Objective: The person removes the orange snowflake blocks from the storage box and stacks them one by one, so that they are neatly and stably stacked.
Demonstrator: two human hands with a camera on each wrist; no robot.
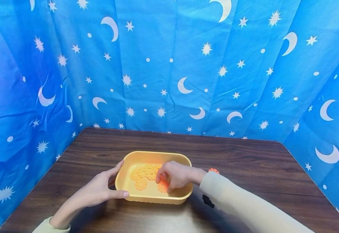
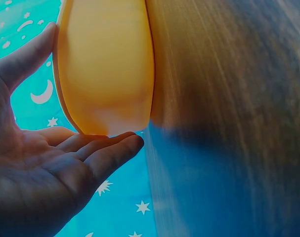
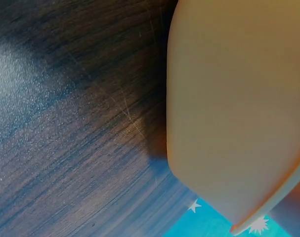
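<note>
Yellow tray (image 1: 152,198) stands well inside the surface's (image 1: 256,161) far edge, long axis roughly parallel to it. Left hand (image 1: 99,188): fingers extended, apart from thumb, touching tray's left end. Right hand (image 1: 179,176) is nearer the red-orange disc (image 1: 162,187), lying just beneath its bent fingers; pinch unconfirmed. Yellow discs (image 1: 141,184) lie leftward.

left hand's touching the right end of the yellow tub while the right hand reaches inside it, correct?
Wrong end: the head view shows the left hand touching the left end of the yellow tub. The right hand does reach inside.
</note>
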